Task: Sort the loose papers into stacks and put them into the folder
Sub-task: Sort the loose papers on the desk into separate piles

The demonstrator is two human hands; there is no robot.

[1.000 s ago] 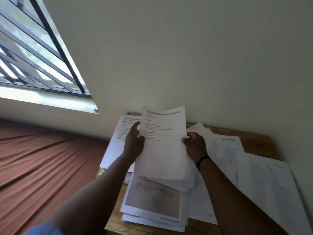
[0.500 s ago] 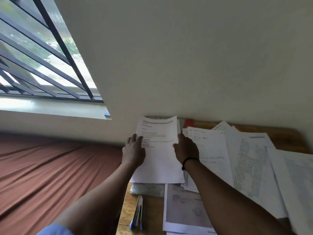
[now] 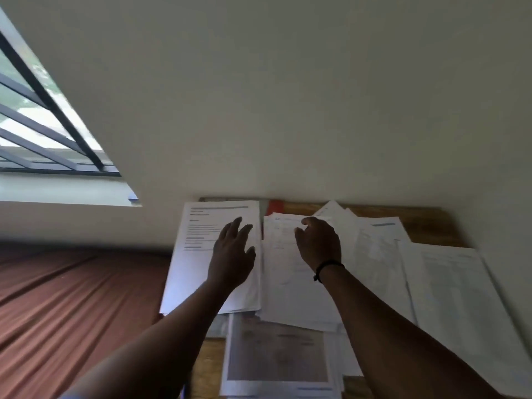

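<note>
Sheet (image 3: 201, 254) lies lengthwise toward the wall — left hand (image 3: 231, 262) flat above it, right hand (image 3: 318, 244) seemingly loose, grasping nothing.

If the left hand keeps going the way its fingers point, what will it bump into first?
Probably the wall. The left hand points up the printed sheet on the left stack, toward the sheet's far edge, and the wall rises just behind it. Its height above the paper is unclear.

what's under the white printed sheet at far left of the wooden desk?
Under the white printed sheet, more sheet edges show at its lower right corner, so it tops a stack. Anything else beneath, including the wooden desk, is covered.
</note>
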